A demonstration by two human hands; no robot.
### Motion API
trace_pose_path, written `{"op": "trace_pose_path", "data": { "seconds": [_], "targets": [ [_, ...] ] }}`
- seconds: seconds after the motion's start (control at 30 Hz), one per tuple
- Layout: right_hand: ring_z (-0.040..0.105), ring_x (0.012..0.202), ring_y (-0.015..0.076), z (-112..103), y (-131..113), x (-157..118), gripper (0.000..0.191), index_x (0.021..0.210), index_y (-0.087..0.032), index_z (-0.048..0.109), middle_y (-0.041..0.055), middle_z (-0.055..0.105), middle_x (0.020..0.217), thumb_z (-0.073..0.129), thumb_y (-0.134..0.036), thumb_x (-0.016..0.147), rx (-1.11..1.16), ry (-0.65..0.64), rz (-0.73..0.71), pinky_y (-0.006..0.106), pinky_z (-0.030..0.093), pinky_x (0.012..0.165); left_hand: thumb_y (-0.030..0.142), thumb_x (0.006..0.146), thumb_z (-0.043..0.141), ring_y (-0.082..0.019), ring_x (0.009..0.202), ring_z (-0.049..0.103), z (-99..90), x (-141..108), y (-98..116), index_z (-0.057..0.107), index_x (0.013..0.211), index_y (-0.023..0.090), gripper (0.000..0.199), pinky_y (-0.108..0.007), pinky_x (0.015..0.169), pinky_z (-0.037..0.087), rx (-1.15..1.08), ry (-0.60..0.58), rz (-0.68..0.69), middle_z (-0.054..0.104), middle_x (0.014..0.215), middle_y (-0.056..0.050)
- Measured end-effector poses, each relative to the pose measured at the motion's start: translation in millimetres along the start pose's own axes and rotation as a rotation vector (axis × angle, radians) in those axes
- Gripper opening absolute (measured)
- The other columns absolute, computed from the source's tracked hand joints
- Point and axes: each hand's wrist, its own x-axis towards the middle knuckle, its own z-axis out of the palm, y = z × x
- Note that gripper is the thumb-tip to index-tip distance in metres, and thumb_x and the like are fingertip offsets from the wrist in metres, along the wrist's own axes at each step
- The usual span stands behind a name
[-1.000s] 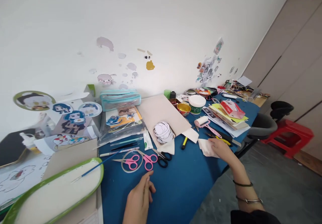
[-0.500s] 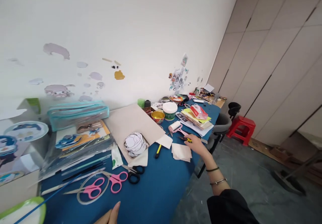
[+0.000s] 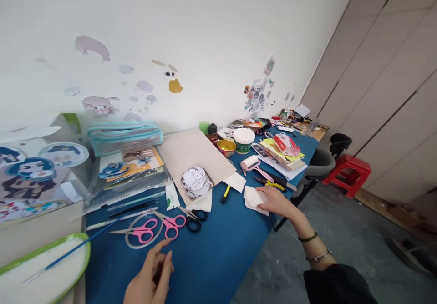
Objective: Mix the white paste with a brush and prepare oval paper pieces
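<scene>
My right hand (image 3: 275, 200) reaches out over a small stack of white paper pieces (image 3: 253, 198), fingers stretched across it and touching the top. Just beyond it lie yellow-handled pliers (image 3: 276, 185) and a pink-handled roller (image 3: 251, 163). Low in the view, my left hand (image 3: 150, 274) hovers above the blue tabletop, fingers loosely bent, thumb apart, nothing in it. Near its fingertips are two pairs of pink-handled scissors (image 3: 175, 224) and black-handled scissors (image 3: 194, 220). A yellow and black craft knife (image 3: 226, 194) lies between the hands.
A green-rimmed tray (image 3: 85, 249) with a blue brush (image 3: 71, 250) stands at left. Cut-out drawings (image 3: 195, 182) sit on grey cardboard (image 3: 194, 151). Behind are a gold tin (image 3: 226, 147) and a white-lidded tub (image 3: 243, 140). Papers (image 3: 273, 163), a chair (image 3: 321, 164) and a red stool (image 3: 348, 172) are at right.
My right hand has moved off the yellow-handled pliers and onto the white paper pieces. My left hand has come farther into view. The whole view has shifted.
</scene>
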Motion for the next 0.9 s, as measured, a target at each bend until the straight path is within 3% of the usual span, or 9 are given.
{"op": "trace_pose_path", "data": {
  "seconds": [0.1,0.2,0.3,0.4,0.53,0.6,0.7,0.77,0.9],
  "targets": [
    [0.057,0.102,0.0269,7.7,-7.1,-16.0,0.048,0.114,-0.018,0.061,0.0112,0.062,0.111,0.063,-0.033,0.068,0.106,0.002,0.018,0.038,0.043,0.088,0.055,0.081,0.045,-0.016,0.052,0.058,3.1,-2.1,2.3,0.046,0.115,0.023,0.047,-0.026,0.053,0.048,-0.038,0.029,0.026,0.06,0.07,0.003],
    [0.059,0.097,0.0227,30.6,-32.0,-35.5,0.044,0.118,-0.019,0.055,0.009,0.063,0.107,0.053,-0.035,0.077,0.234,-0.03,0.011,0.032,0.049,0.079,0.052,0.082,0.048,-0.018,0.069,0.063,11.5,-9.9,13.6,0.047,0.116,0.022,0.046,-0.028,0.062,0.051,-0.148,0.059,0.049,0.064,0.085,-0.002],
    [0.057,0.102,0.0233,69.6,-81.2,-55.9,0.046,0.12,-0.019,0.051,0.0102,0.06,0.113,0.053,-0.035,0.077,0.481,-0.02,-0.024,0.032,0.049,0.079,0.045,0.086,0.047,-0.021,0.102,0.059,18.8,-24.8,31.6,0.045,0.124,0.02,0.046,-0.034,0.089,0.047,-0.341,-0.06,0.07,0.061,0.113,-0.01],
    [0.059,0.097,0.0234,106.2,-141.3,-78.7,0.04,0.112,-0.019,0.052,0.0099,0.061,0.109,0.058,-0.032,0.074,0.61,0.001,-0.113,0.032,0.049,0.079,0.042,0.086,0.05,-0.025,0.127,0.042,14.7,-40.7,46.9,0.025,0.141,0.021,0.064,-0.039,0.1,0.04,-0.581,-0.136,0.069,0.041,0.141,-0.013],
    [0.059,0.087,0.0208,128.7,-198.2,-102.8,0.03,0.109,-0.021,0.057,0.0076,0.064,0.1,0.051,-0.035,0.083,0.606,-0.116,-0.257,0.028,0.047,0.074,0.046,0.086,0.047,-0.025,0.135,0.028,-11.2,-59.8,52.6,0.03,0.141,0.021,0.063,-0.041,0.112,0.023,-0.568,0.064,-0.047,0.034,0.147,-0.008],
    [0.056,0.07,0.0173,132.9,-211.3,-106.7,0.027,0.094,-0.019,0.062,0.0039,0.063,0.079,0.045,-0.038,0.087,0.571,-0.163,-0.291,0.024,0.043,0.063,0.049,0.087,0.044,-0.024,0.135,0.028,-26.5,-68.5,49.7,0.036,0.138,0.018,0.06,-0.039,0.113,0.019,-0.558,0.169,-0.173,0.038,0.145,-0.007],
    [0.035,0.051,0.0114,139.6,-220.0,-106.4,0.037,0.067,-0.018,0.056,-0.0032,0.04,0.051,0.042,-0.045,0.088,0.538,-0.199,-0.26,0.023,0.028,0.049,0.05,0.086,0.043,-0.024,0.133,0.034,-43.8,-78.6,40.4,0.048,0.13,0.014,0.057,-0.039,0.112,0.02,-0.595,0.242,-0.329,0.046,0.139,-0.009],
    [0.027,0.051,0.0104,145.0,-223.4,-106.2,0.042,0.061,-0.018,0.049,-0.0045,0.03,0.051,0.041,-0.05,0.087,0.566,-0.251,-0.207,0.024,0.022,0.047,0.05,0.085,0.044,-0.025,0.131,0.037,-50.2,-82.7,32.1,0.054,0.124,0.014,0.053,-0.039,0.111,0.023,-0.62,0.265,-0.395,0.05,0.135,-0.01],
    [0.025,0.054,0.0109,153.1,-228.3,-108.8,0.045,0.059,-0.018,0.043,-0.0037,0.028,0.054,0.042,-0.056,0.084,0.617,-0.307,-0.119,0.024,0.022,0.048,0.053,0.083,0.047,-0.029,0.121,0.049,-54.4,-85.1,16.7,0.061,0.114,0.013,0.053,-0.043,0.103,0.037,-0.681,0.292,-0.421,0.06,0.124,-0.013]
  ]
}}
